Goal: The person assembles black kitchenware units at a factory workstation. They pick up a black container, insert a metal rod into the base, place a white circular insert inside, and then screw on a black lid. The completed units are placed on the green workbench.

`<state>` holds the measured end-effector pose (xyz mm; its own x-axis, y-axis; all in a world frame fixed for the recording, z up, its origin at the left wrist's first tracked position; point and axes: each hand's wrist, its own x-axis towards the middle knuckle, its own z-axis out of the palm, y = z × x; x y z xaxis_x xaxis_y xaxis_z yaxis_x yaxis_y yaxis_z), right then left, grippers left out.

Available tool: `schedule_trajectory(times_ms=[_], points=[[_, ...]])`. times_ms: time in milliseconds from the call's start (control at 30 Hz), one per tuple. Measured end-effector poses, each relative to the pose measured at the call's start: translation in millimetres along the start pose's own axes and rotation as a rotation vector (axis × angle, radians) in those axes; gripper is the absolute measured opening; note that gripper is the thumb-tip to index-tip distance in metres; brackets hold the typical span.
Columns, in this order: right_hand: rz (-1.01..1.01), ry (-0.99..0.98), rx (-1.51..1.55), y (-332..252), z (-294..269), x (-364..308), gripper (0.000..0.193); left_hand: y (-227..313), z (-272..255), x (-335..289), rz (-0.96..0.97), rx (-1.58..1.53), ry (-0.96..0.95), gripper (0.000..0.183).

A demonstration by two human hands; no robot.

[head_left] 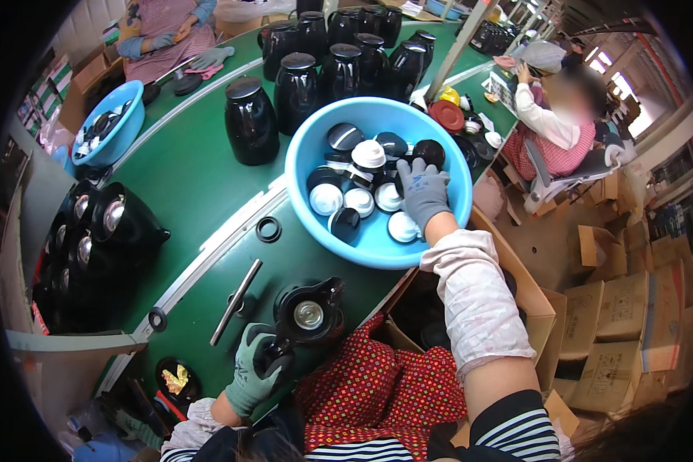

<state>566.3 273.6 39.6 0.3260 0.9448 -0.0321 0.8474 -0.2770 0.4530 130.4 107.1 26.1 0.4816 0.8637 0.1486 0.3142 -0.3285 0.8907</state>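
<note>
My left hand, in a grey-green glove, is closed round the handle of a black jug on the green bench. The jug's open mouth faces up and shows a shiny round metal inside. My right hand, in a grey glove, reaches into a light blue basin. Its fingers are spread over the lids, close to a dark round lid; whether they press on one is unclear. Black lids with white screw parts fill the basin, among them a white-topped lid.
Black jugs stand upright behind the basin, and more jugs lie at the left. On the bench are a metal bar and a black ring. Cardboard boxes fill the right. Two co-workers sit nearby.
</note>
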Motion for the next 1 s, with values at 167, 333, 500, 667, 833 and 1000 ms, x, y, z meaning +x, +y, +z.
schedule_trajectory(times_ms=[167,333,500,667,833,1000], points=[[-0.189,-0.142,0.426,-31,-35,-57,0.089,5,9,-1,-0.025,-0.171,0.117,0.027],[-0.079,0.197,1.004,-4,-31,-104,0.086,17,9,20,0.075,-0.180,0.014,0.029],[-0.331,-0.026,1.664,-3,-85,-212,0.051,45,-6,17,0.148,0.002,-0.096,0.034],[-0.503,0.133,1.267,-1,-110,-286,0.082,59,12,7,0.204,0.006,-0.168,0.039],[-0.572,0.189,1.010,5,-110,-305,0.076,69,25,3,0.255,0.043,-0.235,0.039],[-0.674,0.226,0.948,12,-95,-303,0.082,77,34,5,0.302,0.068,-0.240,0.036]])
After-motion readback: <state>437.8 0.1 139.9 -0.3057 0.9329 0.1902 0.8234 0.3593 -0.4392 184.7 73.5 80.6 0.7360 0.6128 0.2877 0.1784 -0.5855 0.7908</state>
